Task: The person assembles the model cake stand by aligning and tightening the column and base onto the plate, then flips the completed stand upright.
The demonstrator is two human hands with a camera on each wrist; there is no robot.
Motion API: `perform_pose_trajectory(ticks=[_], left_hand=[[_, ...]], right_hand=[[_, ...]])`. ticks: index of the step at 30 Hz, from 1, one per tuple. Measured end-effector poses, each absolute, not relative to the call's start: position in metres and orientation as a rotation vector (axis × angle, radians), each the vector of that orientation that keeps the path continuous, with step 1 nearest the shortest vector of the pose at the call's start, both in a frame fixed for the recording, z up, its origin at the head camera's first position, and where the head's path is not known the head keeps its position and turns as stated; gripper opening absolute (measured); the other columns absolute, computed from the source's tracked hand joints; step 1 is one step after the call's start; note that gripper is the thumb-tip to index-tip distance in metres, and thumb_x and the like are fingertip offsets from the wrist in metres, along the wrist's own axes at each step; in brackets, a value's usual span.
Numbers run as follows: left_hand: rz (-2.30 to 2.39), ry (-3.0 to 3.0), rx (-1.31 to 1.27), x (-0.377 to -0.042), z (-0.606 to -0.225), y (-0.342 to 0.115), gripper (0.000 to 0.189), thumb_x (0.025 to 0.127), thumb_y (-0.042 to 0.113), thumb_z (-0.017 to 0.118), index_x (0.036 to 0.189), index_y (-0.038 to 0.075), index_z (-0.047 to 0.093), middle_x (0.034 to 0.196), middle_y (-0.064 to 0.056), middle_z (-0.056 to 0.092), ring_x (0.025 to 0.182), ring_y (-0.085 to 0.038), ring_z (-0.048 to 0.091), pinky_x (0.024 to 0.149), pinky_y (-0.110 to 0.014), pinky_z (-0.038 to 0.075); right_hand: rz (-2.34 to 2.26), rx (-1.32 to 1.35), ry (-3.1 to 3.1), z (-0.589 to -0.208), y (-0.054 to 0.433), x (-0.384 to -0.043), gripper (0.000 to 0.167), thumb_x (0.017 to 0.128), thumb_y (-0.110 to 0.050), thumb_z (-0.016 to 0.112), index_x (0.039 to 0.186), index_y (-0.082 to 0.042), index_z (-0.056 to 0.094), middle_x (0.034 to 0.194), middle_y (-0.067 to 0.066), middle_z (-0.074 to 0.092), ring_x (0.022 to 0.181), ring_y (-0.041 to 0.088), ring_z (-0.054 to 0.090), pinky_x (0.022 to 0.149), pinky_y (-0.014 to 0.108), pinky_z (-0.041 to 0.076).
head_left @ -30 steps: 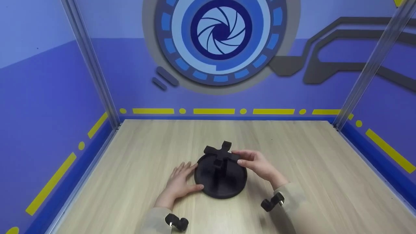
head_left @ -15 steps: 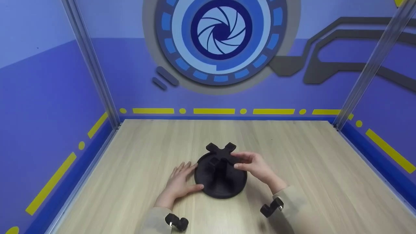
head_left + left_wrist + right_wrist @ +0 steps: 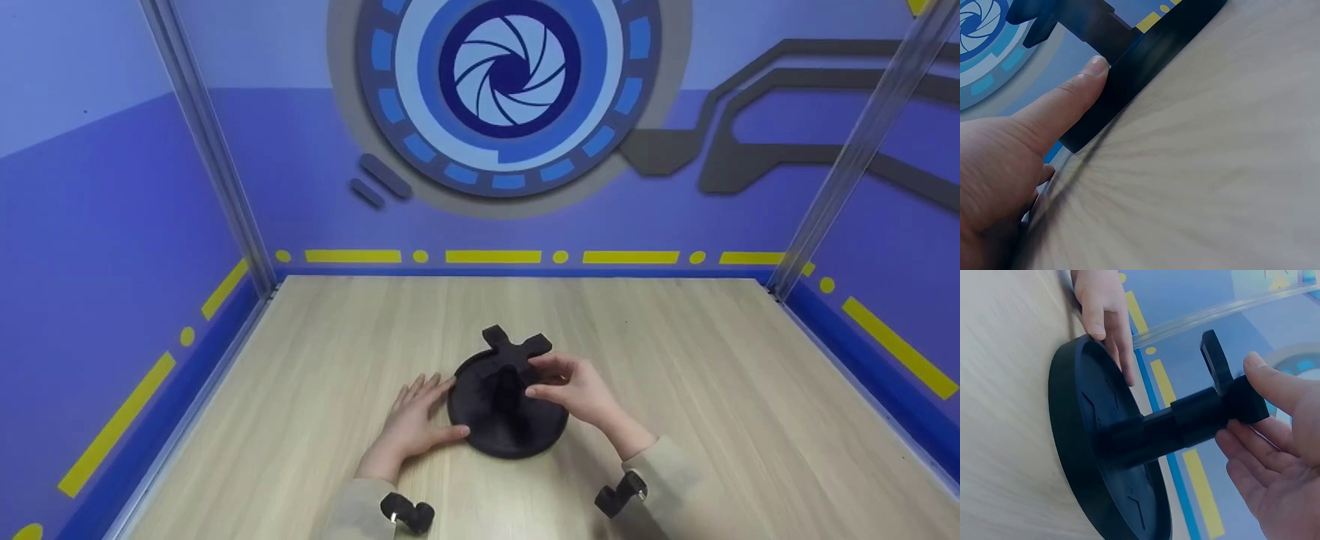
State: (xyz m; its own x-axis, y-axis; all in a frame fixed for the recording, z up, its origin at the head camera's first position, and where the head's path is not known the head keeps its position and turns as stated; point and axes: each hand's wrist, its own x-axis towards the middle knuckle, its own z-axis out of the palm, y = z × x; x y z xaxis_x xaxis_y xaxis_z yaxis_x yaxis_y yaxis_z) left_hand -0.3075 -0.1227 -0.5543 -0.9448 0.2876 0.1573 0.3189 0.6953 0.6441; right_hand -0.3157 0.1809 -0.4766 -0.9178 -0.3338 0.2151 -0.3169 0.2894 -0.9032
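Note:
A black round base (image 3: 480,431) with a raised rim lies flat on the table, an upright post (image 3: 1185,416) rising from its middle. On top of the post sits a black cross-shaped knob (image 3: 514,351) with stubby arms. My left hand (image 3: 411,427) rests at the left side of the base, fingers straight, with the thumb (image 3: 1075,95) against its rim. At the knob's right side, my right hand (image 3: 577,386) pinches one arm between thumb and fingers. In the head view, that hand hides part of the knob; the right wrist view shows the thumb (image 3: 1266,377) on the arm's end.
The light wooden table (image 3: 360,322) surrounds the base. Blue printed panels (image 3: 300,172) stand at the back and sides, with metal posts (image 3: 217,157) at the back corners. A small black device (image 3: 409,514) is strapped at each wrist.
The cross-shaped knob has turned clockwise as seen from above. My right hand has moved with it, nearer and slightly left. The left hand and the base have stayed in place.

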Motion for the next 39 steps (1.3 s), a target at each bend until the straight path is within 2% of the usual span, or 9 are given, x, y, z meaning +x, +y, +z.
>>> perform_pose_trajectory(ticks=[10, 18, 21, 25, 28, 30, 33, 36, 39], left_hand=[[-1.108, -2.852, -0.511, -0.308, -0.553, -0.123, 0.095, 0.077, 0.057, 0.083, 0.154, 0.014, 0.048, 0.164, -0.023, 0.038, 0.156, -0.047, 0.023, 0.131, -0.062, 0.011], [-1.102, -2.850, -0.515, -0.308, -0.553, -0.123, 0.094, 0.078, 0.056, 0.083, 0.154, 0.013, 0.048, 0.163, -0.023, 0.038, 0.156, -0.047, 0.023, 0.131, -0.062, 0.011], [-1.103, -2.849, -0.514, -0.308, -0.553, -0.123, 0.094, 0.078, 0.057, 0.083, 0.154, 0.014, 0.049, 0.164, -0.023, 0.037, 0.156, -0.047, 0.023, 0.131, -0.062, 0.011], [-1.103, -2.844, -0.518, -0.307, -0.554, -0.123, 0.094, 0.078, 0.057, 0.083, 0.154, 0.013, 0.049, 0.163, -0.023, 0.038, 0.156, -0.048, 0.023, 0.131, -0.063, 0.012], [-1.101, -2.842, -0.518, -0.307, -0.554, -0.123, 0.094, 0.078, 0.057, 0.083, 0.154, 0.013, 0.049, 0.163, -0.023, 0.038, 0.156, -0.048, 0.024, 0.130, -0.063, 0.012], [-1.100, -2.844, -0.519, -0.307, -0.554, -0.123, 0.094, 0.078, 0.057, 0.083, 0.154, 0.013, 0.049, 0.163, -0.023, 0.038, 0.156, -0.048, 0.024, 0.130, -0.063, 0.012], [-1.102, -2.855, -0.515, -0.307, -0.554, -0.123, 0.094, 0.078, 0.057, 0.083, 0.154, 0.014, 0.048, 0.163, -0.023, 0.038, 0.156, -0.047, 0.023, 0.131, -0.063, 0.011], [-1.104, -2.861, -0.514, -0.307, -0.554, -0.123, 0.094, 0.078, 0.057, 0.083, 0.154, 0.014, 0.048, 0.164, -0.023, 0.037, 0.156, -0.047, 0.022, 0.131, -0.063, 0.011], [-1.102, -2.863, -0.511, -0.307, -0.554, -0.123, 0.094, 0.078, 0.057, 0.083, 0.154, 0.014, 0.048, 0.164, -0.023, 0.037, 0.157, -0.047, 0.022, 0.131, -0.062, 0.010]], right_hand=[[-1.709, -0.626, 2.543, -0.470, 0.182, -0.314, 0.047, 0.087, -0.012, 0.083, 0.126, 0.008, 0.066, 0.122, 0.025, 0.071, 0.112, 0.033, 0.070, 0.095, 0.026, 0.060], [-1.889, -0.479, 2.617, -0.454, 0.193, -0.328, 0.034, 0.088, -0.006, 0.079, 0.118, 0.008, 0.071, 0.114, 0.027, 0.074, 0.096, 0.011, 0.072, 0.085, 0.017, 0.059], [-1.941, -0.421, 2.614, -0.455, 0.197, -0.339, 0.034, 0.090, -0.005, 0.077, 0.120, 0.008, 0.070, 0.117, 0.028, 0.072, 0.099, 0.012, 0.072, 0.086, 0.015, 0.058], [-1.889, -0.435, 2.575, -0.463, 0.203, -0.353, 0.039, 0.094, -0.010, 0.073, 0.129, 0.006, 0.066, 0.130, 0.026, 0.069, 0.116, 0.021, 0.070, 0.093, 0.014, 0.055], [-1.871, -0.483, 2.446, -0.471, 0.207, -0.361, 0.045, 0.100, -0.015, 0.066, 0.140, 0.005, 0.058, 0.142, 0.023, 0.063, 0.129, 0.025, 0.063, 0.108, 0.026, 0.053], [-1.889, -0.512, 2.317, -0.475, 0.209, -0.365, 0.048, 0.104, -0.018, 0.061, 0.146, 0.004, 0.052, 0.149, 0.022, 0.057, 0.135, 0.021, 0.058, 0.119, 0.040, 0.047], [-1.918, -0.538, 2.150, -0.480, 0.210, -0.368, 0.052, 0.107, -0.022, 0.055, 0.151, 0.004, 0.045, 0.155, 0.022, 0.050, 0.136, 0.012, 0.056, 0.123, 0.058, 0.036], [-1.934, -0.549, 2.073, -0.484, 0.211, -0.370, 0.052, 0.108, -0.020, 0.054, 0.152, 0.006, 0.043, 0.155, 0.022, 0.050, 0.129, 0.004, 0.060, 0.123, 0.058, 0.036], [-1.950, -0.532, 2.057, -0.486, 0.211, -0.371, 0.051, 0.106, -0.014, 0.055, 0.150, 0.009, 0.044, 0.150, 0.017, 0.056, 0.121, 0.001, 0.063, 0.119, 0.047, 0.045]])
